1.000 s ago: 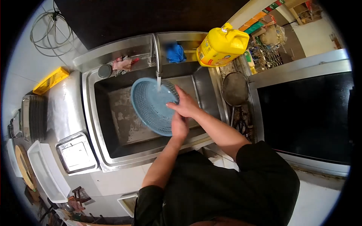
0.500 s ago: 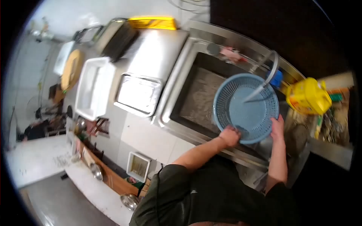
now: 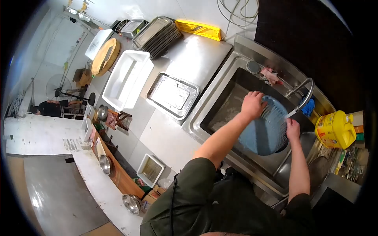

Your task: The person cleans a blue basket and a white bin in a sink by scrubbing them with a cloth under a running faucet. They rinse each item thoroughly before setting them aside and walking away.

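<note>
A blue plastic basket [image 3: 262, 131] is tilted up in the metal sink [image 3: 197, 118], its outer side facing me. My left hand [image 3: 253, 104] has its fingers bent over the basket's upper rim. At the basket's right side, my right hand [image 3: 292, 129] is closed near the end of the faucet [image 3: 308, 95]; whether it holds the rim or the faucet's tip is unclear. Wet streaks show on the basket's side. The basket's inside is hidden from view.
Left of the sink are a metal tray [image 3: 173, 95], a white tub [image 3: 128, 80], stacked dark trays [image 3: 157, 37], a yellow slicer [image 3: 198, 30] and a round board [image 3: 105, 57]. A yellow jug [image 3: 334, 129] stands right. A person [image 3: 51, 109] is far left.
The basket has gone from facing up to tipped on its side. My left hand has moved up to its upper rim. The whole view has shifted, and the sink sits further right.
</note>
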A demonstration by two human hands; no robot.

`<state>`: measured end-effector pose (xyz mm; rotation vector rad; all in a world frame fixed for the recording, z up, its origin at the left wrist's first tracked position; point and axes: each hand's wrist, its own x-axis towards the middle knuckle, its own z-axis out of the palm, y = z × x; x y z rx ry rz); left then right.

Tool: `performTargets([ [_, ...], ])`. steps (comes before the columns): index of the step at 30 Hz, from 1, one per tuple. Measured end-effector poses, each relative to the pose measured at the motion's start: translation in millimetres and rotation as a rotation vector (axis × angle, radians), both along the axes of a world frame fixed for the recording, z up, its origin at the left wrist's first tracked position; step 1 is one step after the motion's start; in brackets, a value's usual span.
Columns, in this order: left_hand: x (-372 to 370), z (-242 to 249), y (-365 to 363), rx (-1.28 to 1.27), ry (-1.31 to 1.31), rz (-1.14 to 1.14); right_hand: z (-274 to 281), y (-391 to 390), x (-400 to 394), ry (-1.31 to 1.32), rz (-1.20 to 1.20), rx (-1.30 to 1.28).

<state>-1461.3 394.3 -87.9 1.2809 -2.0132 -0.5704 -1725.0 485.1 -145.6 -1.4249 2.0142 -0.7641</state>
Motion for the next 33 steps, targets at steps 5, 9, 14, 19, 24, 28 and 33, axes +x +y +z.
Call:
performTargets([
  [5,-2.6,-24.7,71.4,0.201,0.019,0.01,-7.3,12.6,-1.4,-0.81,-0.569,0.186],
  [9,9.9,-80.1,116.5,0.542,0.037,0.261,-0.4,59.9,3.0,-1.109,-0.799,0.045],
  [14,7.4,-113.8,136.1,1.419,0.473,0.38,-17.1,109.8,-6.4,-1.509,-1.0,-0.206],
  [19,-40.5,-88.8,103.0,1.443,1.555,0.291,-42.0,108.4,58.2,-1.975,-0.698,-0.192],
  [24,-98.9,-34.5,66.5,1.164,1.007,0.292,0.1,106.6,90.4,-1.805,-1.137,-0.127],
  [28,-136.6,-51.0,83.9,1.237,0.971,0.506,-16.2,130.5,65.1,-1.738,-1.155,-0.118],
  [33,-142.5,-49.1,108.3,1.121,0.936,0.275,-5.3,169.5,58.7,-1.673,-1.003,0.199],
])
